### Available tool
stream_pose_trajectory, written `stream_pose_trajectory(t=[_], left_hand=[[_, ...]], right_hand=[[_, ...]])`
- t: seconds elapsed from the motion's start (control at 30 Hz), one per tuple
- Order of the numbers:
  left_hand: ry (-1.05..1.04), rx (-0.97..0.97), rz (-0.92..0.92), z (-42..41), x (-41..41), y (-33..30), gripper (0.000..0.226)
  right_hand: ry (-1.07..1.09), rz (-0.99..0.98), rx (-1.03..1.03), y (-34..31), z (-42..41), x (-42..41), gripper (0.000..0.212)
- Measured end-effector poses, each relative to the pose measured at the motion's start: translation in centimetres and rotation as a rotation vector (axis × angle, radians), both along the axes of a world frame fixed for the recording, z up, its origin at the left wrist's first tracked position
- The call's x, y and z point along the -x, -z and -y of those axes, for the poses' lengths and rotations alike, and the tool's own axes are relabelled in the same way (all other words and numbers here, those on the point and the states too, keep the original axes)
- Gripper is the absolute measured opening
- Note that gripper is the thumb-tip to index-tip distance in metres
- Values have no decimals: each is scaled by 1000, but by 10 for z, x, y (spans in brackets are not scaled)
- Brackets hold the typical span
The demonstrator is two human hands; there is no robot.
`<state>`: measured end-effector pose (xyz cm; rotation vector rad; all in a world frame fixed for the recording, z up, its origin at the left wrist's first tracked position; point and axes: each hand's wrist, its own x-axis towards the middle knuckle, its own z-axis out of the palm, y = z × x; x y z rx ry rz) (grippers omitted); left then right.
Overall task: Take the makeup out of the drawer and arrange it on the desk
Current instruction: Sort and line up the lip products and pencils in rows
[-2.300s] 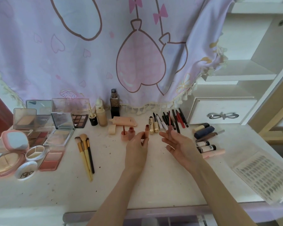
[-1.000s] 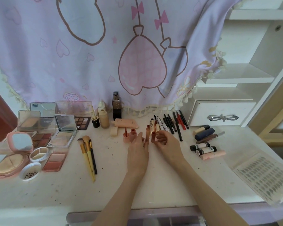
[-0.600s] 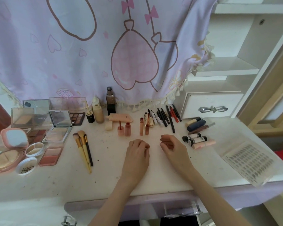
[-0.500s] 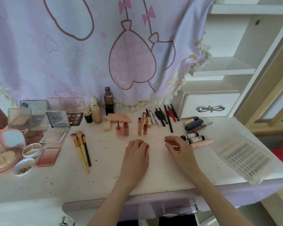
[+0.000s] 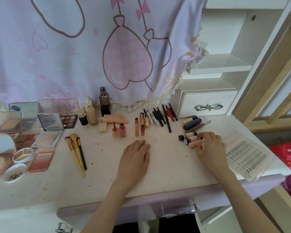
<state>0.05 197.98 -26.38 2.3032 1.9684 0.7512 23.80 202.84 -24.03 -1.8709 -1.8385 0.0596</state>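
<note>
Lying crosswise, caps pointing left, three small tubes [image 5: 189, 139] under the right hand [image 5: 208, 147], fingers curled on them.

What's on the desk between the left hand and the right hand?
In the head view, only bare, speckled desk lies between the left hand and the right hand; the small tubes sit at the right hand's fingertips.

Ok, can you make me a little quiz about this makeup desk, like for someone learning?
1. True or false: the left hand lies flat on the desk, holding nothing.
2. What does the right hand touch? A) the brushes B) the small tubes C) the drawer knob
3. Fill in: the pencils lie in a row in front of the small white ____.

Key: 1 true; 2 B; 3 drawer.
</note>
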Motion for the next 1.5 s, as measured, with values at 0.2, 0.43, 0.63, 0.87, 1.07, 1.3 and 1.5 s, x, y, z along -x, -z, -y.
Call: stream_pose_trajectory(t=[0.2,0.43,0.63,0.87,1.07,1.3,1.5], left_hand=[[-6,3,27,-1,0,0,38],[-3,15,64,0,0,-1,37],[81,66,240,5,1,-4,53],[181,-37,561,14,3,-14,10],[-18,-64,697,14,11,-19,23],[-160,17,837,7,12,-13,47],[110,65,828,15,17,-14,18]], right_hand=[[-17,177,53,7,-6,-8,18],[-157,261,35,0,2,-9,24],[-476,-273,174,-19,23,31,26],[-509,-932,558,-17,27,87,19],[-531,-1331,600,-14,25,105,33],[-580,-1071,294,3,36,108,6],[-528,-1253,283,4,36,106,18]])
